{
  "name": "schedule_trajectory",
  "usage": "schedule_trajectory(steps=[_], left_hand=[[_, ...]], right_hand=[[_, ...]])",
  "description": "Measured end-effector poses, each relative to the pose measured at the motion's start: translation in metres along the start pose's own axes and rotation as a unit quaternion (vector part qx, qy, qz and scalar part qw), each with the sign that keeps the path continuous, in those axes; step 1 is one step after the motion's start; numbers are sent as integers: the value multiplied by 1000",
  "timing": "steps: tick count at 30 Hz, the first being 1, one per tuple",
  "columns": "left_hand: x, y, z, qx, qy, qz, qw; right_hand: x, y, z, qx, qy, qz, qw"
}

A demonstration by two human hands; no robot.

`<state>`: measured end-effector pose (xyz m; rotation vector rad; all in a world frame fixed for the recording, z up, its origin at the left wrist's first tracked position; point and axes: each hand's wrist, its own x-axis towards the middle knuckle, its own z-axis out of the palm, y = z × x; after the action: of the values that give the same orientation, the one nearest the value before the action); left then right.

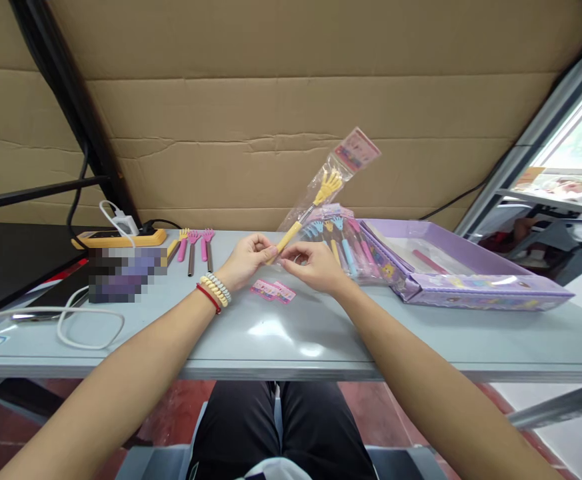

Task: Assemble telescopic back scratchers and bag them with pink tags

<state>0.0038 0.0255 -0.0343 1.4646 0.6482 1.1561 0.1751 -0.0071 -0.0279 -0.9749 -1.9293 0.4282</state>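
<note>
A yellow hand-shaped back scratcher (327,187) in a clear plastic bag (315,193) with a pink header card (357,149) slants up to the right over the table. My left hand (248,259) is closed, pinching the bag's lower end by the scratcher's handle. Close beside it, my right hand (313,265) is closed too, thumb and forefinger on the bag's bottom edge. Two small pink cards (273,291) lie below my hands. Behind my right hand are several bagged back scratchers (349,247) in blue, yellow and pink.
On the left lie loose pink and yellow scratchers (193,245), a yellow power strip (121,238), a white cable (91,345) and a pixelated item (125,275). A purple open box (471,291) stands at right. Cardboard (271,107) lines the back.
</note>
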Motion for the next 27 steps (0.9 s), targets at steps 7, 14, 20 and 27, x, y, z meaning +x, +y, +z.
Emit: schedule_trajectory(steps=[7,14,20,27], left_hand=[[0,1,2,50,31,-6,998],[0,-1,-1,90,26,-11,996],[-1,-1,-2,73,-26,-22,997],[-3,5,0,53,-53,-30,997]], right_hand=[[1,2,-1,-74,22,-47,996],[4,2,-2,-111,29,10,993],[1,-1,-4,-97,25,-6,995],[-1,-5,-5,-103,19,-22,994]])
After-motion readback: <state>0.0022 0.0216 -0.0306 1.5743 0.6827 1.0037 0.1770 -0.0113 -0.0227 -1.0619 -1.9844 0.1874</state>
